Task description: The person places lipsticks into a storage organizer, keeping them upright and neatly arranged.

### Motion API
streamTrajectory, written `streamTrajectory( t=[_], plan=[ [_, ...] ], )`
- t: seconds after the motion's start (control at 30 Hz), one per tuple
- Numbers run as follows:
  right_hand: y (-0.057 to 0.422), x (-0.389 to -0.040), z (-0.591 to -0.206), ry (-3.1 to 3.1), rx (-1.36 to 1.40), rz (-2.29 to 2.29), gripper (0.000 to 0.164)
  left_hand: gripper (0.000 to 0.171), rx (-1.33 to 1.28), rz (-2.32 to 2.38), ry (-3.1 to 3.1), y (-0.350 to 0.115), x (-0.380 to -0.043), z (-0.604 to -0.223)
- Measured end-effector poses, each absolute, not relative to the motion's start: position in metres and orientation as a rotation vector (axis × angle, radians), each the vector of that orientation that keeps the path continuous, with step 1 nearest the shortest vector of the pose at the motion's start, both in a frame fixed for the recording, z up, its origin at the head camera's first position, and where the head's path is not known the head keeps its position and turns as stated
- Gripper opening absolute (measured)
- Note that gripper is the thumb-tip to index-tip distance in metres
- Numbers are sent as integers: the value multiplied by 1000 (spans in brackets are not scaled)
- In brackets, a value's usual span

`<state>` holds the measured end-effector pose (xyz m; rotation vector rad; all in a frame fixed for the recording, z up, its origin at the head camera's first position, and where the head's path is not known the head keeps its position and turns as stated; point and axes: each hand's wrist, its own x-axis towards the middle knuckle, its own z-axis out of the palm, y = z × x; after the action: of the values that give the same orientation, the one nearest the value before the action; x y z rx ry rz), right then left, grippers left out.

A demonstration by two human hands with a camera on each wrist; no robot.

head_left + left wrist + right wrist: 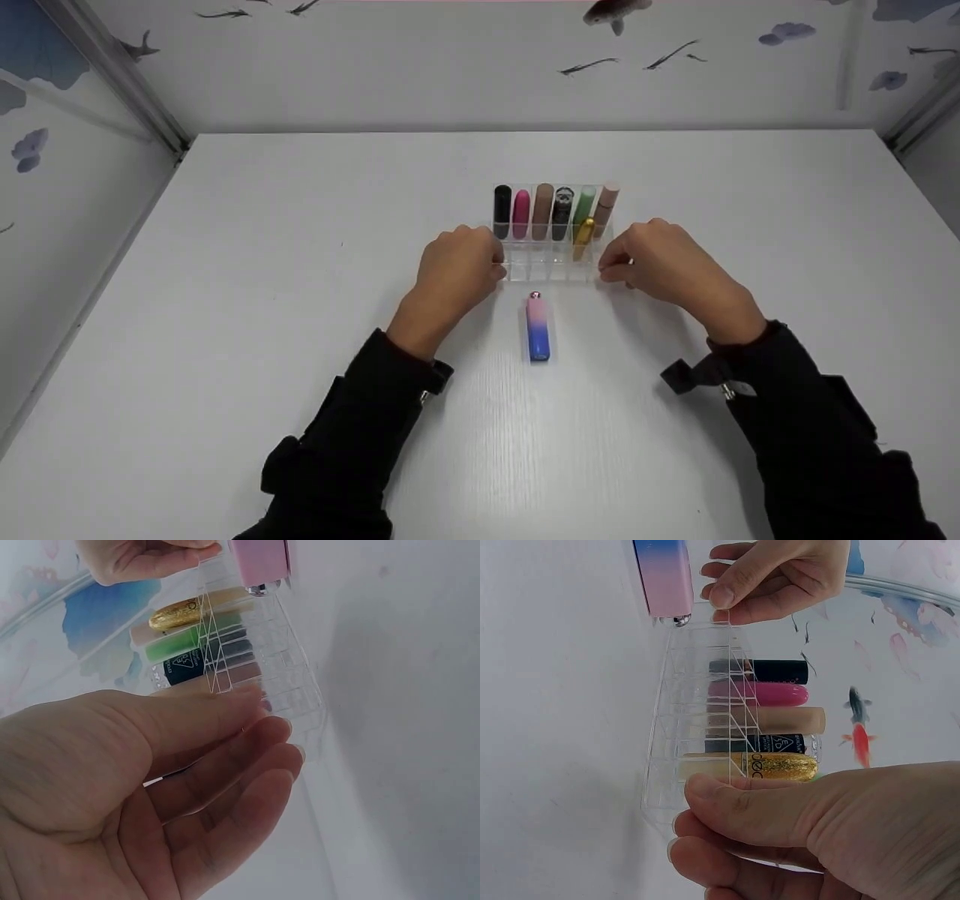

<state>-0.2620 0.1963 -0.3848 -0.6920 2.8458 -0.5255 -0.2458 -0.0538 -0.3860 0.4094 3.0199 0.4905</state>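
A clear lipstick organizer (551,271) stands on the table between both hands. My left hand (460,266) grips its left end, the thumb and fingertips bent at the corner. The right hand (664,266) grips the opposite end, thumb on the near side in the right wrist view. In the back row stand a black tube (502,206), a magenta tube (521,210), a tan tube (542,206), a black-and-silver tube (562,206), a green tube (584,204) and a pinkish-beige tube (607,199). A gold tube (583,234) leans in a front compartment at the right.
A pink-to-blue tube (537,330) with a silver tip lies on the white table (262,300), just in front of the organizer. White panels (450,67) with painted fish and petals rise behind the table and at its sides.
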Motion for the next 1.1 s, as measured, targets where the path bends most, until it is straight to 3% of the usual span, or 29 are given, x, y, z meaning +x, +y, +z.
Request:
streamTrajectory(
  t=[0.53,0.9,1.1],
  plan=[
    [197,-261,-386,2850,-674,-523,8,22,430,537,3090,-48,-235,-378],
    [196,-263,-385,2832,-652,-520,9,46,465,462,2991,-32,-227,-381],
    [196,-263,-385,2830,-652,-519,9,50,452,360,2983,-24,-223,-391]
  ],
)
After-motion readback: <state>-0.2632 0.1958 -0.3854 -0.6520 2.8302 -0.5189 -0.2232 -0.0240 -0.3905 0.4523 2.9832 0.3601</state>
